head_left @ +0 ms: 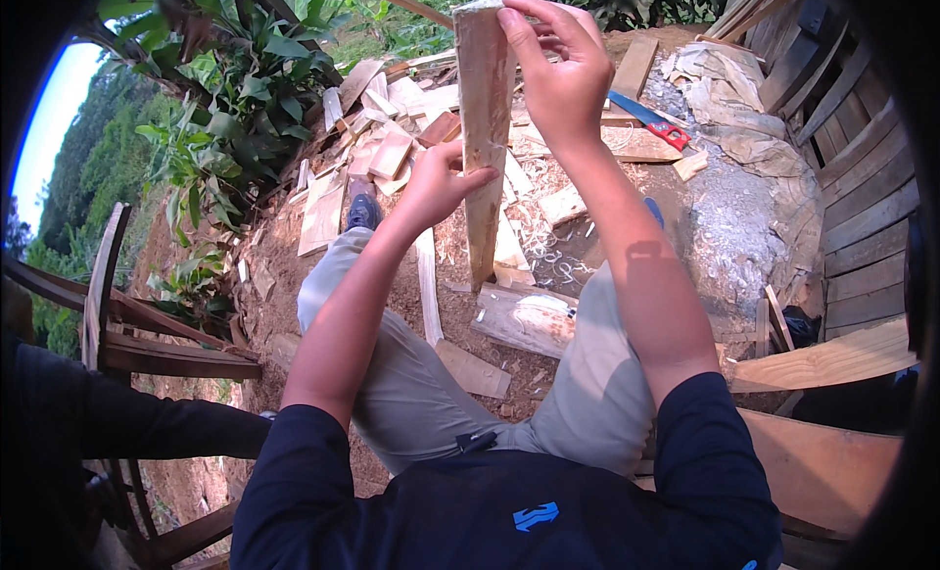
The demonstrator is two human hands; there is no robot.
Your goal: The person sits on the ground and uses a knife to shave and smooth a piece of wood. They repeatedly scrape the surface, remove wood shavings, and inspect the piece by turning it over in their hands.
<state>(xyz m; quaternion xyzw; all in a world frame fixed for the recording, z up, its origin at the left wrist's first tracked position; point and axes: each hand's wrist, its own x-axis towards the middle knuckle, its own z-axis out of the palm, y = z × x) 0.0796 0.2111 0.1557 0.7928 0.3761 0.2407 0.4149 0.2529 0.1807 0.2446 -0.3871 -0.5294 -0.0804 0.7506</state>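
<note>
A long, narrow wooden board stands nearly upright in front of me, its lower end narrowing in view down by a short piece of log. My right hand pinches its top right corner between thumb and fingers. Lower down, my left hand grips the board from the left, thumb across the near face and the other fingers partly hidden behind it. The log lies on the ground between my knees. Whether the board's tip rests on the log or beside it, I cannot tell.
Wood offcuts and shavings cover the ground ahead. A handsaw with a red handle and blue blade lies on boards at the far right. Beside it spreads a crumpled sheet. A plank wall borders the right; a person's dark sleeve shows at left.
</note>
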